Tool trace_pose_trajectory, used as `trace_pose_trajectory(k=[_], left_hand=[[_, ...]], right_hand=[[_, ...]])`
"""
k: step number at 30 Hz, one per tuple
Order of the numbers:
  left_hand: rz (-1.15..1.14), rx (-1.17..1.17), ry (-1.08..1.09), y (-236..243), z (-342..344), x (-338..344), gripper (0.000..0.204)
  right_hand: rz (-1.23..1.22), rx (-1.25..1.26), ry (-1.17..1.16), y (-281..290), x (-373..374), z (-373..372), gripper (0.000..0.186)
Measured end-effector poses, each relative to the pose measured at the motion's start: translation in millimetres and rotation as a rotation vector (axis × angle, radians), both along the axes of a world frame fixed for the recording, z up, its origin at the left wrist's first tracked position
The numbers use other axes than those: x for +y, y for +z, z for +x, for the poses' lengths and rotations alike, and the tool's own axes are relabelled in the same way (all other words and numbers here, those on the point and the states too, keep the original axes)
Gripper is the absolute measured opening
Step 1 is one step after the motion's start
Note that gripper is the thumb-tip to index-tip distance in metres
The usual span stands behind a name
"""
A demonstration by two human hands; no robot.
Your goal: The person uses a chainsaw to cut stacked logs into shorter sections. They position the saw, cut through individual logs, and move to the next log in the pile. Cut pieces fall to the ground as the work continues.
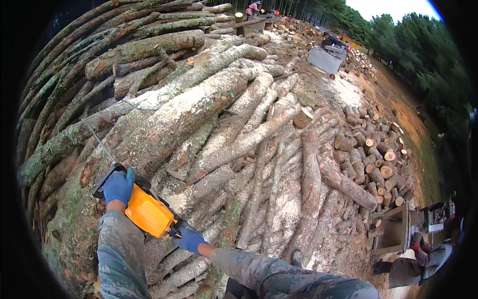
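An orange and black chainsaw point(148, 214) is held low at the left, its bar point(102, 144) angled up and away over a thick mossy log point(124, 148). My left hand point(118, 185), in a blue glove, is closed round the front handle. My right hand point(188, 238), also gloved in blue, grips the rear handle. Logs dusted with pale sawdust point(199, 114) lie heaped beneath and around the saw. My camouflage sleeves reach in from the lower edge.
Long branches point(74, 74) are piled at upper left. Cut rounds point(378, 164) lie heaped at right. A co-worker point(418, 264) stands by a metal machine point(398, 229) at lower right. Farther back are a person in pink point(251, 10) and another in dark clothes point(327, 40) at machines. Trees line the back.
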State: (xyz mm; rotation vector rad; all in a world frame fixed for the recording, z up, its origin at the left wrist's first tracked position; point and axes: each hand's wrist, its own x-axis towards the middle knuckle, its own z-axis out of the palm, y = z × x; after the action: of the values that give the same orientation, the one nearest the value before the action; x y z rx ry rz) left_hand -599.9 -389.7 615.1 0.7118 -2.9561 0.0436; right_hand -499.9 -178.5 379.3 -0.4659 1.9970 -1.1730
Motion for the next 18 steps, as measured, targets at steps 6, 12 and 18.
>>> trace_pose_trajectory(k=[6,12,18], left_hand=[[0.071,-0.043,-0.089,-34,-26,13,0.07],[0.146,-0.122,-0.026,-61,3,5,0.077],[0.192,-0.131,-0.024,-78,3,13,0.075]], right_hand=[[-0.081,0.114,-0.155,-58,7,-5,0.058],[-0.067,-0.071,-0.089,-43,1,-4,0.056],[-0.084,-0.09,-0.184,-72,-8,-5,0.052]])
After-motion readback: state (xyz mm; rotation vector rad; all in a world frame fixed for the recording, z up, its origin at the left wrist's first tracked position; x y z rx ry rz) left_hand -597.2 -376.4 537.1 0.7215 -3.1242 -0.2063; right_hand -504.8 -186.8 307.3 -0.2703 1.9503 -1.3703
